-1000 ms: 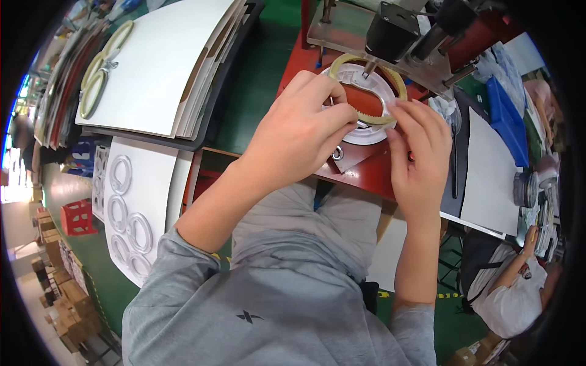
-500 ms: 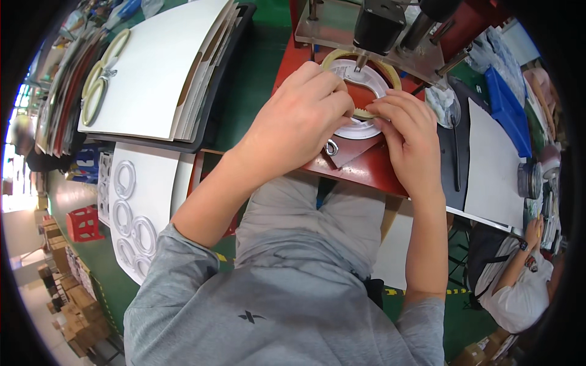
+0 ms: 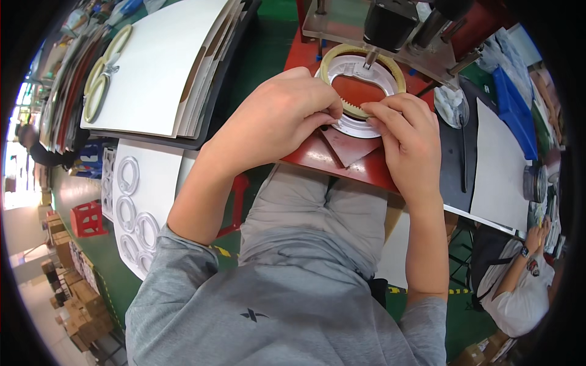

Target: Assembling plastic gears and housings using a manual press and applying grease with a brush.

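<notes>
A pale yellow ring with a toothed inner edge lies around a white ring-shaped part on a red work plate, under a press. My right hand pinches the near right rim of the yellow ring between thumb and fingertips. At the near left of the rings, the fingers of my left hand are closed together. Something small and shiny shows at those fingertips, too hidden to name. A brownish flat piece lies on the plate just below the rings.
The press, with its clear plate, stands above the rings. At left, stacked white boards carry more yellow rings; several white rings lie on a board below. A blue tray is at right, with another person beyond.
My left hand has drawn back left from the rings, and the metal loop hanging below it no longer shows. My right hand stays at the rim. The view has shifted slightly.
</notes>
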Demonstrator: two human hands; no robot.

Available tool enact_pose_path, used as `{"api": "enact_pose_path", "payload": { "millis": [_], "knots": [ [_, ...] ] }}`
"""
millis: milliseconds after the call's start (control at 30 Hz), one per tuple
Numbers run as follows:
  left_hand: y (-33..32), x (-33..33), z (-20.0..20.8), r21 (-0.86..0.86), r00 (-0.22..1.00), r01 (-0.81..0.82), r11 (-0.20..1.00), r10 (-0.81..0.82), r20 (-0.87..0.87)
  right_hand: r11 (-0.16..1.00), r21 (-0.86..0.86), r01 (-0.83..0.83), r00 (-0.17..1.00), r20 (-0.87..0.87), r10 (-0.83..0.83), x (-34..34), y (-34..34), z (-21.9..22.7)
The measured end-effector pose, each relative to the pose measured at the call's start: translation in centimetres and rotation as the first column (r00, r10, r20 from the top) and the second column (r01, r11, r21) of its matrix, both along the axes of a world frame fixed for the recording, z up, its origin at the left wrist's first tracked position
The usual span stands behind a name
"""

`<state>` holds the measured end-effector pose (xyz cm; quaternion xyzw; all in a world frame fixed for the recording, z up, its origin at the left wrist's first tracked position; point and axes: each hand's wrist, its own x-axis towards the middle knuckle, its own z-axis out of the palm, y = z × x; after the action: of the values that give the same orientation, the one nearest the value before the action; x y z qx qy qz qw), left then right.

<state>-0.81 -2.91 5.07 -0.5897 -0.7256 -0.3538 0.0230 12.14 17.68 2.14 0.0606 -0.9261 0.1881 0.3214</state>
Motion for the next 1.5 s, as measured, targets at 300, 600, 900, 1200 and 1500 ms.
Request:
{"api": "enact_pose_path", "payload": {
  "millis": [300, 600, 900, 1200, 1500],
  "knots": [
    [-0.1, -0.7, -0.1, -0.106, 1.000, -0.013, 0.994, 0.015, 0.013, 0.999, -0.032, 0.007, 1.000, 0.018, -0.007, -0.1, 0.0, 0.0],
    [-0.2, -1.5, -0.4, -0.089, 0.998, 0.054, 0.995, -0.057, -0.032, 0.999, -0.053, -0.001, 0.999, 0.037, 0.003, -0.2, 0.2, 0.4],
    [-2.2, 2.7, -1.4, -0.015, 0.952, -0.165, 0.986, 0.155, -0.262, 0.999, -0.038, -0.026, 0.997, 0.069, 0.029, -0.3, 0.1, 0.5],
    [-1.8, 1.6, -3.0, 0.133, 0.984, -0.169, 0.977, 0.175, -0.035, 0.996, 0.083, 0.014, 0.999, 0.051, -0.018, 0.1, -0.5, 0.8],
    [-2.1, 3.8, -5.3, 0.243, 0.947, -0.322, 0.915, 0.311, 0.082, 0.981, 0.155, 0.121, 0.989, 0.065, -0.132, 1.2, -3.3, 0.6]
  ]
}}
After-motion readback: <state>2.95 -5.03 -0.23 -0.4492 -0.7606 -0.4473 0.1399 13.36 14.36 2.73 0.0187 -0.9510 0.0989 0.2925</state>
